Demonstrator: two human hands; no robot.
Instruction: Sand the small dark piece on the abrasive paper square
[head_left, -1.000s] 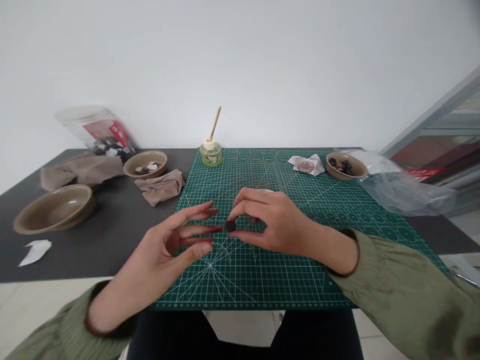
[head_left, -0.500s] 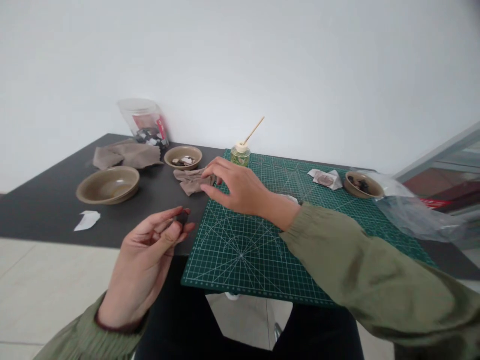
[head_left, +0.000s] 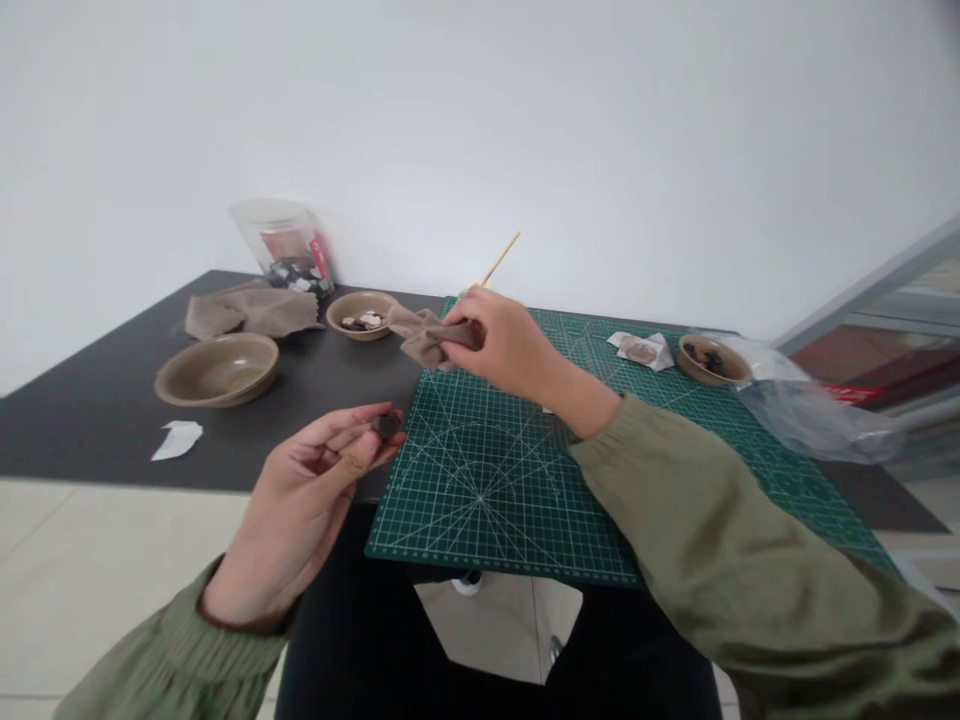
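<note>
Left hand (head_left: 304, 495) with dark piece (head_left: 385, 426), right hand (head_left: 514, 350) with brown cloth (head_left: 418, 338)

Left hand: fingers narrow, thumb and fingertips pinched on the dark piece, held up near the left edge of the green cutting mat (head_left: 517, 480). Right hand: fingers gathered on the brown cloth, which hangs bunched from the grip toward the left. Its far tip overlaps the small bowl (head_left: 360, 332) in view; contact cannot be told.

Dark tabletop (head_left: 322, 380), left side: small bowl with pale and dark bits inside; large bowl (head_left: 217, 368) nearer the person; second cloth (head_left: 251, 308) spread behind it; clear jar (head_left: 277, 245) with a red label and dark and pale bits, by the wall. White scrap (head_left: 178, 440) close to the near edge. Thin stick (head_left: 501, 258) slants up behind the right hand.

Right side, well apart from both hands: stained white paper (head_left: 641, 350) on the mat, just beside the right-hand bowl (head_left: 703, 374); clear plastic bag (head_left: 817, 412) beyond.
</note>
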